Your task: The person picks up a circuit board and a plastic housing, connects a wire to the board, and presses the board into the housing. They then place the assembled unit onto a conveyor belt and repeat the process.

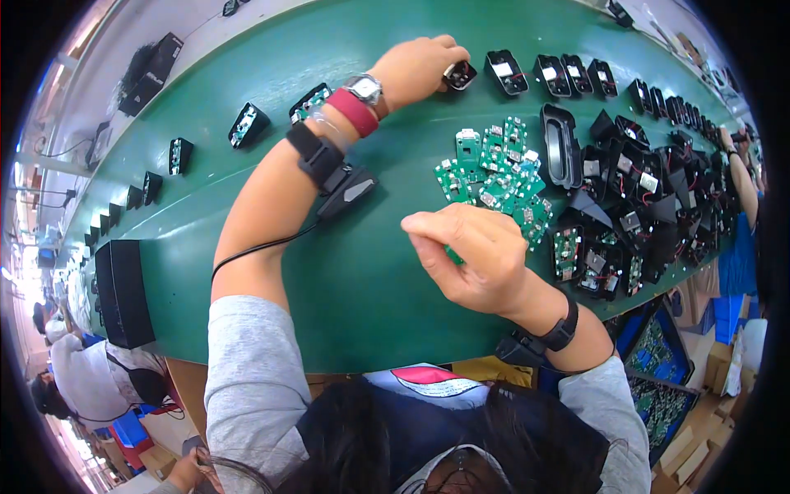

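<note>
Two hands, left grip (415, 70) clamped on black housing (459, 76), right grip (469, 251) pinching green board (454, 255)

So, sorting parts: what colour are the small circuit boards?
Green, seen in the head view: circuit boards.

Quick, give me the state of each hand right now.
Left hand: closed on a small black housing on the green belt.
Right hand: closed, pinching a green circuit board.

Grey sleeves, black wristbands (327, 156), silver watch (364, 87), red band (354, 112)
</note>
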### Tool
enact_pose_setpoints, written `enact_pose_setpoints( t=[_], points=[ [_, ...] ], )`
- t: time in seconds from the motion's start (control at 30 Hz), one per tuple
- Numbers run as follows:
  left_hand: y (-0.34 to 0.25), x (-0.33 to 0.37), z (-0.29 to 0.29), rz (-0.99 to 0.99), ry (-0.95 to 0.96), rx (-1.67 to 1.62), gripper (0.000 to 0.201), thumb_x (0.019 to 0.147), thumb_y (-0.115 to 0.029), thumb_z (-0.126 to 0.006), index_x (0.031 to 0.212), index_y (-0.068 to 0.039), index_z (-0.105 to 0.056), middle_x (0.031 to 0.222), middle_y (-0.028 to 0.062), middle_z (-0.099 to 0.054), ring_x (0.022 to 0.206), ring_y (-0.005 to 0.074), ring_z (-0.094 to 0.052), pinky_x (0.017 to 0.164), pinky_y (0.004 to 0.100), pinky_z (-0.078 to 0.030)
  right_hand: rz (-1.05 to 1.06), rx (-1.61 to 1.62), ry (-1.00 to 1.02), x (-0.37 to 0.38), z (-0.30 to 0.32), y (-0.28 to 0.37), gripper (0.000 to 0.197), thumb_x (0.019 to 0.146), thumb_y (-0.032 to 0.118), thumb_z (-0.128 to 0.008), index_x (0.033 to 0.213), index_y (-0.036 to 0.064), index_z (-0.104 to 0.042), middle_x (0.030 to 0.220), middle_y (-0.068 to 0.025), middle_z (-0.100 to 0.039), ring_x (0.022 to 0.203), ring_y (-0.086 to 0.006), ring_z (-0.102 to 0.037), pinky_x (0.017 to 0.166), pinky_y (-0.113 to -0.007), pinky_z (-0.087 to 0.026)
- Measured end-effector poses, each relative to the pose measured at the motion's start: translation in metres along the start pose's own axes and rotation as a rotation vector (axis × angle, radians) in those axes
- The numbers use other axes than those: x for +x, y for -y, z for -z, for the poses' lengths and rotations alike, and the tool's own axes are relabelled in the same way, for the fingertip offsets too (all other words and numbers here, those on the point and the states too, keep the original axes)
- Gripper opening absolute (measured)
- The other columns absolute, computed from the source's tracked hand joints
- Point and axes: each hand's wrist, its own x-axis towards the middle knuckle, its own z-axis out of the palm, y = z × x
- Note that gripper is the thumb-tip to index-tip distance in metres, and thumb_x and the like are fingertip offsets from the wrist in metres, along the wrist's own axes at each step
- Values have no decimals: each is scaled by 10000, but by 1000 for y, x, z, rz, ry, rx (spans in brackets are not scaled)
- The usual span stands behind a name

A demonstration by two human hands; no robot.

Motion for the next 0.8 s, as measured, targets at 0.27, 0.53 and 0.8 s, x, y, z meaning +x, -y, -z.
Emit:
enact_pose_setpoints(
  t=[0.27, 0.53, 0.8],
  points=[
    [-83, -108, 94, 73, 74, -333, 479, 631, -51, -763, 1082, -114, -614, 971, 89, -605, 915, 313, -615, 801, 381, -516, -224, -36, -339, 13, 32, -13, 127, 926, -9, -553, 1041, -37, -599, 954, -74, -629, 795, -107, -575, 703, -208, -462],
    [-107, -124, 105, -92, 132, -499, 454, 735, -63, -718, 1173, -74, -599, 1195, 69, -577, 1053, 251, -576, 867, 360, -486, -406, 50, -448, 21, 42, -21, 107, 909, 48, -617, 1000, 2, -652, 898, -17, -641, 812, -77, -600, 691, -206, -472],
    [-68, -66, 42, -198, 274, -382, 320, 746, -53, -718, 1055, -79, -639, 1075, 116, -584, 1023, 314, -575, 862, 407, -475, -303, 29, -431, 14, 31, -34, 96, 901, 38, -618, 981, 4, -660, 869, -10, -645, 719, -63, -584, 635, -207, -478]
  ],
)
